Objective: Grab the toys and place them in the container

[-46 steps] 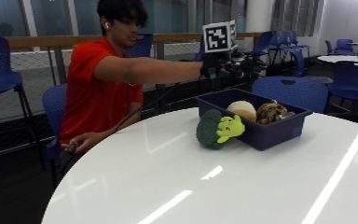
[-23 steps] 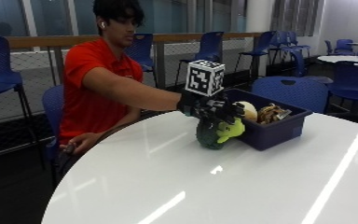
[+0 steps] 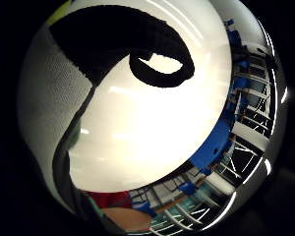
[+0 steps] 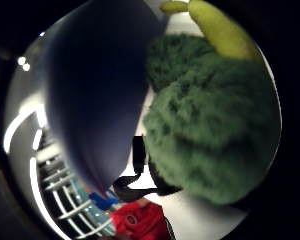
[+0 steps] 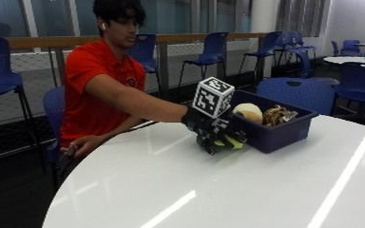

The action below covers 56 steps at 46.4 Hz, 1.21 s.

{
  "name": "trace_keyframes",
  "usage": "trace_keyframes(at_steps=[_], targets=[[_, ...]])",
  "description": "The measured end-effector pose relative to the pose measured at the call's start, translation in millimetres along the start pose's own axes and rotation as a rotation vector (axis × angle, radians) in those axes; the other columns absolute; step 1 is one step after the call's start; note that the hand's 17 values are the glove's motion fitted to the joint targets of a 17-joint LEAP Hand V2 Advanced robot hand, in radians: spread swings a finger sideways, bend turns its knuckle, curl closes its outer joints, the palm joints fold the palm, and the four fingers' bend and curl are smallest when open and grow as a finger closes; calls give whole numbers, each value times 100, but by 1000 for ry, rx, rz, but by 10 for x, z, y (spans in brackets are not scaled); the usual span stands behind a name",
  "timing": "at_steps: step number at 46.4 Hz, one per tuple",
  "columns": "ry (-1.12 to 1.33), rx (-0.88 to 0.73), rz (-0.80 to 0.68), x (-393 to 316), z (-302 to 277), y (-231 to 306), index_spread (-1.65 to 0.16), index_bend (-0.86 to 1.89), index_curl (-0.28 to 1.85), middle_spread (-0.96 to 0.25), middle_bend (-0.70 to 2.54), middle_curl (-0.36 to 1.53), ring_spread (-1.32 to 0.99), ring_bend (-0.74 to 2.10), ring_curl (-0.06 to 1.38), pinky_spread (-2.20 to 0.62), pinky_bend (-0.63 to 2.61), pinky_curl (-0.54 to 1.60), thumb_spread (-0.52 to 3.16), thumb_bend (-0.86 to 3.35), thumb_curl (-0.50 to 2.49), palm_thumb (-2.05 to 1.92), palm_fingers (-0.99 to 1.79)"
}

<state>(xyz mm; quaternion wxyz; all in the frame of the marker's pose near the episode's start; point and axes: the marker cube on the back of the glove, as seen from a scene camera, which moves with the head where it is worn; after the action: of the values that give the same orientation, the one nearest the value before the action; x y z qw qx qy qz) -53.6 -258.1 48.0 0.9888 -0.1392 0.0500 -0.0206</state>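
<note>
One toy is left on the worktop: a green plush with yellow-green limbs, sitting just in front of the dark blue container and close against its near wall. Two toys already lie inside, a cream one and a brown one. Your gloved right hand is down over the plush, and the thumb-side palm view shows green fur very near the palm with the container's wall beside it. I cannot tell whether your fingers have curled around it or are only resting on it. To do this step well, wrap the fingers around the plush's body rather than a limb. Lift it clear above the rim before moving across. Release it over the free space near the cream toy.
</note>
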Motion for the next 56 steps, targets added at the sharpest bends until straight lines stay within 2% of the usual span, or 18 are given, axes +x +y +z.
trace_keyframes(at_steps=[8,15,23,29,30,31,32,34,36,40,47,56], targets=[[-50,-33,9,-76,197,-56,-30,14,16,-1,9,22,2,17,27,11,119,38,107,-2,27,0,-20],[36,-42,-23,-125,220,1,-35,22,21,-1,7,19,2,26,30,7,119,38,111,-1,29,4,-5],[102,-5,-30,-215,232,69,-40,31,27,-4,3,12,-11,64,39,-7,114,36,116,0,32,12,11],[55,86,-41,-243,268,88,-41,27,28,-10,10,9,-30,97,47,-30,126,36,125,6,37,24,51],[46,103,-42,-246,276,91,-41,26,27,-11,9,8,-32,102,48,-32,126,36,126,8,37,26,54],[38,118,-44,-247,281,94,-41,27,28,-11,7,7,-34,98,46,-33,126,36,126,5,37,23,46],[31,129,-45,-245,284,96,-41,26,30,-14,17,10,-35,107,52,-34,130,39,125,12,41,37,64],[19,149,-49,-232,282,102,-41,23,29,-14,11,9,-38,108,51,-37,127,37,127,10,41,34,58],[2,176,-59,-200,274,117,-42,24,31,-19,23,12,-41,109,53,-38,128,39,120,17,47,49,74],[-29,207,-62,-93,238,151,-42,25,32,-23,29,15,-44,108,54,-40,124,39,110,19,53,58,88],[-40,214,-12,156,123,213,-44,25,37,-30,34,20,-46,108,55,-42,117,39,95,17,60,63,98],[-19,315,52,356,-621,372,-45,23,42,-36,41,25,-47,108,56,-43,109,39,80,14,68,66,110]])
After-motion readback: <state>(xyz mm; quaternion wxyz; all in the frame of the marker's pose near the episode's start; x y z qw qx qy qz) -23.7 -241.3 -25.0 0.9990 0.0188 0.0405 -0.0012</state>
